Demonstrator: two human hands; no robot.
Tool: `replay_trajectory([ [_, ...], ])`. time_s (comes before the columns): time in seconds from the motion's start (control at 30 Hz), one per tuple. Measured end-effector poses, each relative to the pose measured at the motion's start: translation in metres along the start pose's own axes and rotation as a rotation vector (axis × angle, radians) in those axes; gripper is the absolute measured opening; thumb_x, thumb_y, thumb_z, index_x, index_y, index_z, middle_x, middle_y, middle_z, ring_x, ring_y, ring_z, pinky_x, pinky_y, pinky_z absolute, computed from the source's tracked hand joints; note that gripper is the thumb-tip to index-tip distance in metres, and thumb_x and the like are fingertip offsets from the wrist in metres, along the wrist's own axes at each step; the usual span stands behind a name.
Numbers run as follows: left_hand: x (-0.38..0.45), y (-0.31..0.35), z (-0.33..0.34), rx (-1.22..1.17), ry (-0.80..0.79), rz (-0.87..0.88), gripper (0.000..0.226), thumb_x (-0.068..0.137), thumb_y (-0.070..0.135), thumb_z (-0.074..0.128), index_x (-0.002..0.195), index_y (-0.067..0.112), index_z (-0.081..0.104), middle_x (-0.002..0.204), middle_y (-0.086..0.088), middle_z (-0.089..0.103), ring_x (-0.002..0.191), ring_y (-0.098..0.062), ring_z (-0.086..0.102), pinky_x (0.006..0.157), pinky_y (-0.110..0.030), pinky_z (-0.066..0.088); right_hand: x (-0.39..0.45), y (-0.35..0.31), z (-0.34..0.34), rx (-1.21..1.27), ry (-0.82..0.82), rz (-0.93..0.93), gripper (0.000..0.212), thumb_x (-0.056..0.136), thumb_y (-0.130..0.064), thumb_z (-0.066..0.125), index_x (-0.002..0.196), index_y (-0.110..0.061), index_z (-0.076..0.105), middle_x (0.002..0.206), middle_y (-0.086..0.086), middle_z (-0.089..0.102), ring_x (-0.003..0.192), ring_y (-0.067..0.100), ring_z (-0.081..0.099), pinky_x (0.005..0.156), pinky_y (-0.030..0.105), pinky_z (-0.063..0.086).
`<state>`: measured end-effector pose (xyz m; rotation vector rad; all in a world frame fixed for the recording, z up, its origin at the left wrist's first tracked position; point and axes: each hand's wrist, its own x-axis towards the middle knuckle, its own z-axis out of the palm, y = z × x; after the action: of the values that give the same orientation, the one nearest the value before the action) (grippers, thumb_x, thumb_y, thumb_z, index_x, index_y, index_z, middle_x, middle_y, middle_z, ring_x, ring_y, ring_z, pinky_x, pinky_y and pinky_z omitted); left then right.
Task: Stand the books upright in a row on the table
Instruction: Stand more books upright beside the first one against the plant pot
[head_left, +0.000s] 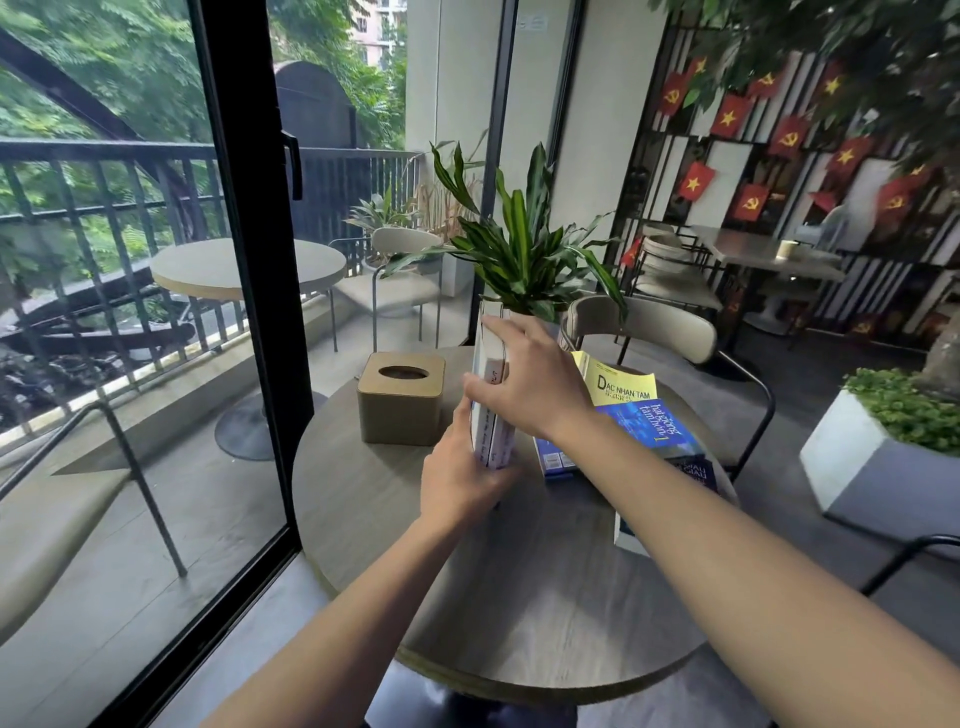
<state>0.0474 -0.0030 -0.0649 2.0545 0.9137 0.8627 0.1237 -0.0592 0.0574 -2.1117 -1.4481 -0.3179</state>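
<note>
Two thin white books (492, 415) stand upright, spines toward me, near the middle of the round wooden table (467, 597). My left hand (460, 478) clasps their lower part from the left. My right hand (524, 379) grips their top and right side. To the right, three books lie flat in an overlapping pile: a yellow book (618, 382) at the back, a blue book (654, 428) on it, and a dark blue book (691, 470) nearest me, partly hidden by my right forearm.
A tan tissue box (401, 397) stands just left of the upright books. A potted plant (519, 249) rises right behind them. A chair (644, 327) sits at the table's far side, a glass door frame (249, 260) to the left, a white planter (878, 457) to the right.
</note>
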Motion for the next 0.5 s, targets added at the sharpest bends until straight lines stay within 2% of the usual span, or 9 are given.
replay_trajectory([
  [0.13,0.002,0.002,0.001,-0.022,0.004,-0.017,0.072,0.074,0.044,0.068,0.139,0.035,0.038,0.102,0.012,0.070,0.095,-0.022,0.068,0.075,-0.037,0.055,0.004,0.002,0.004,-0.002,0.021,0.021,0.072,0.078,-0.049,0.065,0.143,-0.028,0.043,0.148,0.003,0.041,0.125,0.028,0.051,0.094,0.038,0.046],
  [0.27,0.001,0.004,0.003,-0.031,0.022,0.010,0.078,0.076,0.040,0.069,0.145,0.038,0.033,0.113,0.011,0.070,0.102,-0.025,0.067,0.077,-0.036,0.053,0.001,0.009,0.006,0.029,0.050,-0.005,0.072,0.081,-0.057,0.063,0.144,-0.027,0.043,0.150,-0.001,0.039,0.131,0.023,0.046,0.098,0.039,0.044],
  [0.37,0.000,0.004,0.005,-0.038,0.041,-0.004,0.086,0.075,0.038,0.070,0.151,0.037,0.029,0.119,0.008,0.070,0.105,-0.027,0.066,0.078,-0.036,0.052,-0.008,0.019,0.009,0.188,0.069,-0.013,0.075,0.085,-0.068,0.048,0.146,-0.025,0.038,0.153,-0.005,0.037,0.136,0.015,0.040,0.104,0.041,0.042],
  [0.5,0.000,0.001,0.007,-0.027,0.064,0.021,0.089,0.077,0.042,0.067,0.155,0.037,0.025,0.128,0.007,0.067,0.109,-0.028,0.064,0.083,-0.039,0.053,-0.021,0.035,0.014,0.298,0.143,0.023,0.075,0.088,-0.070,0.025,0.151,-0.029,0.030,0.157,-0.006,0.032,0.141,0.009,0.031,0.106,0.031,0.035],
])
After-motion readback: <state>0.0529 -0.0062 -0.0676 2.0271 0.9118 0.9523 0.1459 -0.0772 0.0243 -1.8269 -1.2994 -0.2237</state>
